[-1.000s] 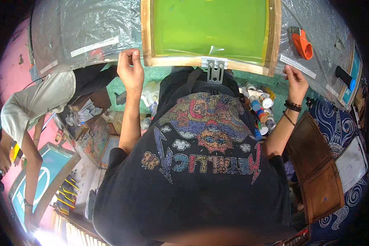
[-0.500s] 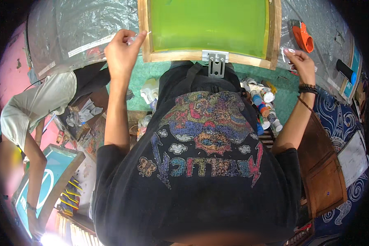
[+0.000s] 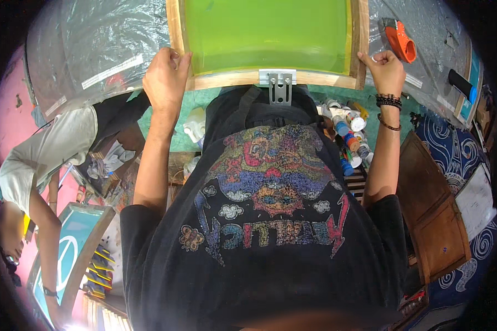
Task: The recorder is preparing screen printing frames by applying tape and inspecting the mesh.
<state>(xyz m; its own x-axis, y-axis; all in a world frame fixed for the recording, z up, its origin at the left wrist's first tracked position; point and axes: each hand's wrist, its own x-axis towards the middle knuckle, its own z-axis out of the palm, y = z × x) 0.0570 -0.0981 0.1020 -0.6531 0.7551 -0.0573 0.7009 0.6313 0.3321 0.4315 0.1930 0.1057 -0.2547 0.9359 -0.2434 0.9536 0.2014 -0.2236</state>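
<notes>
A screen-printing frame (image 3: pixel 215 81) of pale wood, with yellow-green mesh (image 3: pixel 268 36), lies in front of me. A metal hinge bracket (image 3: pixel 279 85) sits at the middle of its near bar. My left hand (image 3: pixel 164 80) is closed at the frame's near left corner, its thumb against the wood; what its curled fingers hold is hidden. At the right side bar my right hand (image 3: pixel 386 71) is closed, thumb tip touching the wood. A small whitish bit shows by its fingers, too small to name.
Clear plastic sheeting (image 3: pixel 102 38) covers the table. An orange-red tool (image 3: pixel 400 43) and a blue-black handle (image 3: pixel 463 87) lie right. Below are paint bottles (image 3: pixel 350 135) and a white jug (image 3: pixel 195 124). A person in a pale shirt (image 3: pixel 49 143) bends over a teal framed screen (image 3: pixel 74 251) at left.
Both hands, holding small whitish clear pieces earlier, have come to the frame's sides. My right hand moved left onto the side bar. The frame appears slightly further left in view.
</notes>
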